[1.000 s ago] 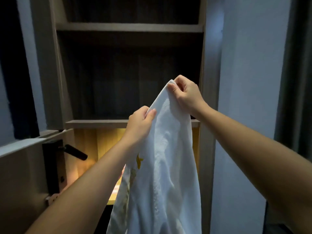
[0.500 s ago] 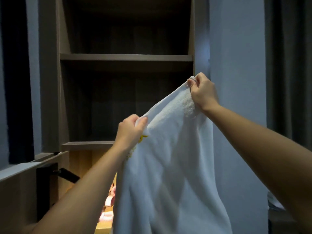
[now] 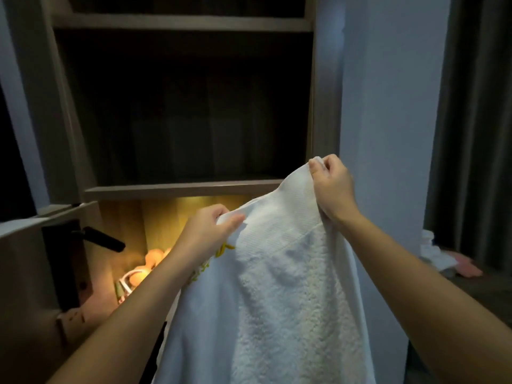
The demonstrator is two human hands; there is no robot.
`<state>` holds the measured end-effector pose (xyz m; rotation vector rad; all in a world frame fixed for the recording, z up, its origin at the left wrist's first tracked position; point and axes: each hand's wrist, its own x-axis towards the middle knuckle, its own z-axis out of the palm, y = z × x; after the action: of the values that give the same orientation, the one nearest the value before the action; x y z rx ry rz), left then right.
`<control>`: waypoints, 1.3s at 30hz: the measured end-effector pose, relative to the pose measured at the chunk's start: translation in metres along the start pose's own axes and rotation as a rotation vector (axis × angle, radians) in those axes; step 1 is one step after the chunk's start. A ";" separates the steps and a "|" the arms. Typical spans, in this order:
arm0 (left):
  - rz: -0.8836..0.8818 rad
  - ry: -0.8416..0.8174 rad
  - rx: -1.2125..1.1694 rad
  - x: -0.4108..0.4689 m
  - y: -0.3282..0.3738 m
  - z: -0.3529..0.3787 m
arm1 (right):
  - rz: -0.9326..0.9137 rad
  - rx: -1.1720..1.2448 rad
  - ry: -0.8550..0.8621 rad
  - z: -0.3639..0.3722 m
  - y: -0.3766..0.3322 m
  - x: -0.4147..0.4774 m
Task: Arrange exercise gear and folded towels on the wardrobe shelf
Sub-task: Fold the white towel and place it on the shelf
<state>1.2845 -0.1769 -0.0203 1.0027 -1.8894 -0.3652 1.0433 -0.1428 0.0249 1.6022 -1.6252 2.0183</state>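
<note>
Both hands are gripping the top edge of a white towel (image 3: 277, 286) hanging at lower centre of the frame: the left hand (image 3: 206, 234) is pinching one corner, the right hand (image 3: 332, 187) is clutching the higher corner. Behind, the dark wardrobe shelf (image 3: 177, 187) is crossing mid-frame.

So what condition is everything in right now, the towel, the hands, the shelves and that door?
White towel: unfolded, hanging by its top edge.
Left hand: pinching the towel's top edge.
Right hand: gripping the towel's upper corner, held higher.
Dark middle shelf: looks bare, though dim.
Lit lower compartment: light on, small orange things inside.
Wardrobe door: swung open.
</note>
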 end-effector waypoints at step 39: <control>-0.218 -0.359 0.233 -0.265 -0.120 0.099 | 0.386 -0.071 -1.170 0.021 0.140 -0.330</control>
<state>1.3210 -0.0629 -0.3035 1.3798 -2.1852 -0.4863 1.1153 -0.0545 -0.3154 2.8712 -2.3923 1.0032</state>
